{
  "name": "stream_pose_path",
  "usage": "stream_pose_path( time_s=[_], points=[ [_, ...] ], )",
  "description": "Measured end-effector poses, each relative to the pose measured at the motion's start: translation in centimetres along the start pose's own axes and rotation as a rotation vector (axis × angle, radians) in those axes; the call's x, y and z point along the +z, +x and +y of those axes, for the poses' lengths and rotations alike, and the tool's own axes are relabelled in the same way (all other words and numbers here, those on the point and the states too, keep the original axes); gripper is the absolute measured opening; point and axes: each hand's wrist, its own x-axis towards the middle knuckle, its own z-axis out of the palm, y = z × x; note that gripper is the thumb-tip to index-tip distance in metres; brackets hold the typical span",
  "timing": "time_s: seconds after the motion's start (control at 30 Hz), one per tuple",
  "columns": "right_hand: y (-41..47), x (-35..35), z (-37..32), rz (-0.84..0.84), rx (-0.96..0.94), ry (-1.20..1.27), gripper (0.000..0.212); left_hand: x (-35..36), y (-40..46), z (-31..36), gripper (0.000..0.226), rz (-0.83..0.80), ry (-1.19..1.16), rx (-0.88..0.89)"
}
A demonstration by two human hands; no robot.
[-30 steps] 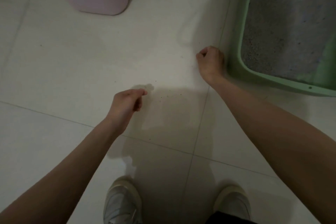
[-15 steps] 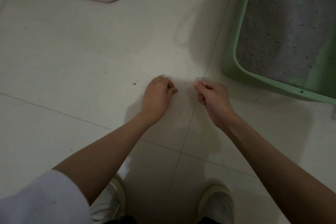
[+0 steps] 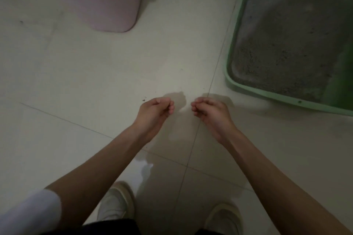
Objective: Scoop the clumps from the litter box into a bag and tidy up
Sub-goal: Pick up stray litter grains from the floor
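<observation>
Hands have met mid-frame since a second ago: our left hand (image 3: 154, 112) and right hand (image 3: 210, 114) curl loosely, contents hidden, beside the green plastic litter box (image 3: 248, 89) at right; we judge stray grit gathered.

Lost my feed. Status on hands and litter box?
Left hand and right hand curled, nothing visibly held. Litter box to the right, untouched. Stray specks on floor; no scoop or bag seen.

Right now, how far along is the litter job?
Done: litter in the green litter box looks fairly even, no obvious clumps. In hand: left hand and right hand are curled over the tiled floor, apparently pinching up stray bits. Left: specks remain; no bag or scoop in view.
</observation>
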Motion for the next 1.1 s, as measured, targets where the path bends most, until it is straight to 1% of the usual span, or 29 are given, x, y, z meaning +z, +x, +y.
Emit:
stream_pose_path(
  time_s=[0.07, 0.13, 0.2, 0.27, 0.37, 0.43, 0.6, 0.7, 0.77, 0.83, 0.93, 1.03, 1.1],
  points=[
    [-0.3, -0.1, -0.6, -0.039, 0.004, -0.025, 0.027, 0.6, -1.1, 2.3, 0.019, 0.033, -0.158, -0.012],
    [-0.7, -0.2, -1.5, -0.077, 0.021, -0.025, 0.026, 2.0, -2.3, 4.3, 0.017, 0.047, -0.169, 0.019],
    [-0.9, -0.4, -2.4, -0.097, 0.032, -0.049, 0.025, 3.5, -3.2, 5.7, 0.018, 0.041, -0.072, 0.04],
    [-0.8, -0.7, -2.9, -0.092, 0.039, -0.127, 0.027, 4.7, -3.8, 7.2, 0.023, 0.03, 0.05, 0.051],
    [-0.3, -0.5, -3.2, -0.049, 0.064, -0.206, 0.028, 5.7, -3.7, 9.9, 0.027, 0.03, 0.152, 0.06],
    [0.0, -0.1, -3.6, -0.017, 0.068, -0.24, 0.03, 6.6, -3.4, 10.8, 0.027, -0.011, 0.203, 0.071],
    [0.3, 0.0, -4.8, 0.034, 0.012, -0.358, 0.033, 8.3, -2.1, 8.0, 0.029, -0.197, 0.427, 0.016],
    [0.1, -0.3, -5.8, 0.004, 0.019, -0.565, 0.032, 7.3, -0.1, 6.7, 0.029, -0.234, 0.736, 0.047],
    [-0.1, -0.5, -6.4, -0.037, 0.047, -0.725, 0.03, 6.5, 1.8, 6.7, 0.022, -0.248, 0.863, 0.065],
    [-0.4, -0.4, -6.8, -0.068, 0.096, -0.837, 0.027, 5.9, 4.1, 7.2, 0.016, -0.271, 0.937, 0.139],
    [-0.9, 0.4, -7.1, -0.111, 0.191, -0.993, 0.023, 5.3, 7.7, 8.3, 0.013, -0.324, 0.981, 0.248],
    [-1.2, 2.3, -7.6, -0.152, 0.288, -0.998, 0.024, 5.0, 11.0, 9.2, 0.01, -0.348, 1.062, 0.331],
    [-0.6, 3.8, -7.8, -0.102, 0.307, -0.987, 0.027, 4.9, 12.7, 9.8, 0.011, -0.374, 1.148, 0.396]
  ],
)
